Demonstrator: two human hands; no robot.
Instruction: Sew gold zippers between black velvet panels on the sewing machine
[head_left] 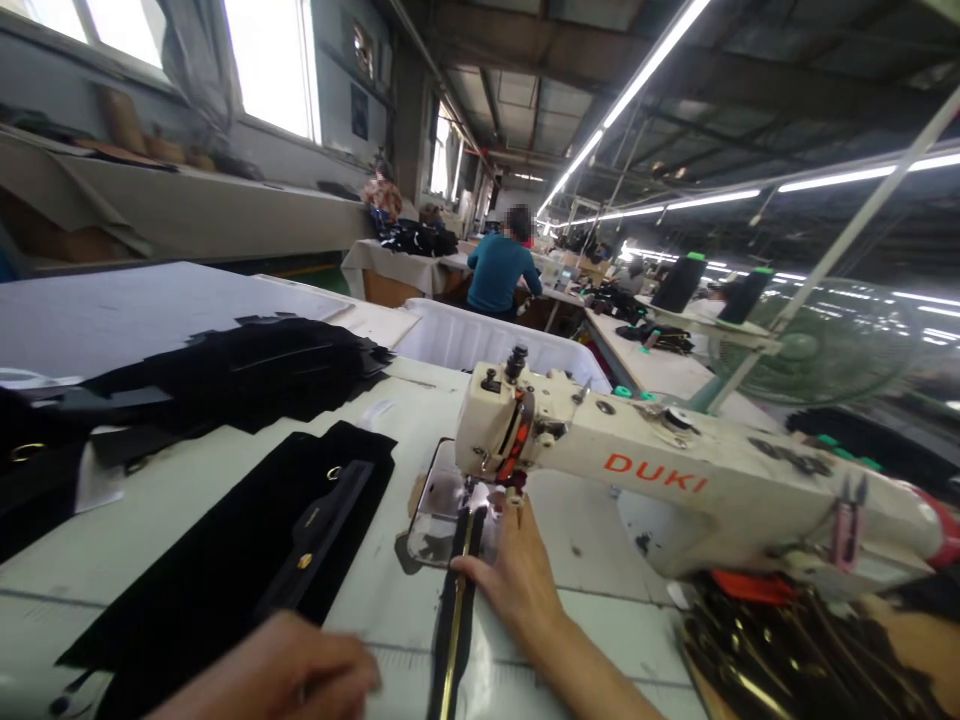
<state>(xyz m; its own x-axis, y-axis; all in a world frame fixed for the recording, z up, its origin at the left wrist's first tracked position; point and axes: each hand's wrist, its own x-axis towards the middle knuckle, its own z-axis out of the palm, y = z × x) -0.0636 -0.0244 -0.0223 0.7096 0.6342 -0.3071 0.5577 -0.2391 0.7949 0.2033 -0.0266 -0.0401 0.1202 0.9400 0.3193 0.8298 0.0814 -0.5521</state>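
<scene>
My right hand [521, 565] lies on the sewing machine bed, thumb pressed on a black zipper [452, 640] with gold teeth. Its other fingers reach beside the presser foot, partly hidden behind the head of the sewing machine [600, 430]. The zipper runs from under the needle toward the front edge. My left hand [315, 665], blurred, is at the bottom with fingers curled; whatever may be in them is hidden. Just beyond it lies a flat black fabric panel [217, 560] bearing a black strap piece [319, 530] with a gold ring and stud.
A pile of black cut pieces [240, 365] covers the left of the table. Gold-toothed zippers [795, 660] are heaped at the lower right. Behind the machine stands a white plastic bin [495, 340]. Pink-handled snips [847, 530] rest against the machine; a person in teal [499, 275] sits farther back.
</scene>
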